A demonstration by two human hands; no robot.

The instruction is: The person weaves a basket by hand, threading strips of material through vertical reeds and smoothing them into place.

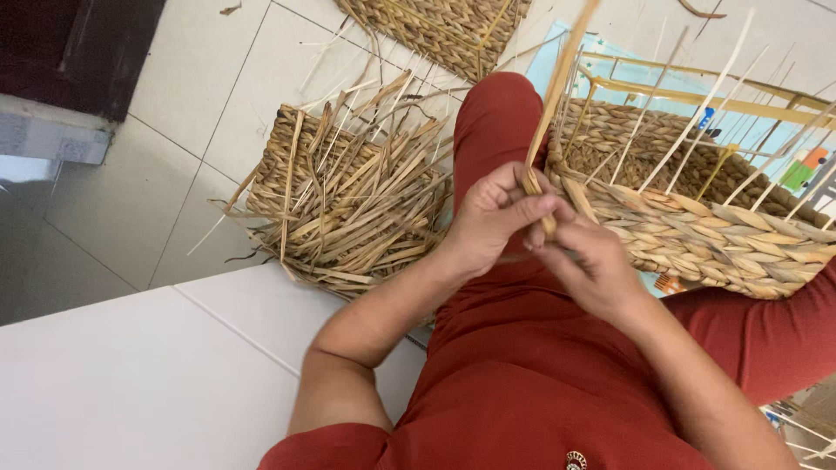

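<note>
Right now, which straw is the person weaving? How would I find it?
Find the half-woven basket on the red lap. At its near corner both hands meet, left hand and right hand. The strand is the wide tan one pinched there, rising past thinner pale spokes.

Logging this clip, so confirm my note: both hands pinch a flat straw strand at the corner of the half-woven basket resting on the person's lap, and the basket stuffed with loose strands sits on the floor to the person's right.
One thing is off: the basket of loose strands sits on the floor to the person's left, not right, as the head view shows. The rest holds: left hand and right hand pinch the straw strand at the corner of the half-woven basket on the lap.
</note>
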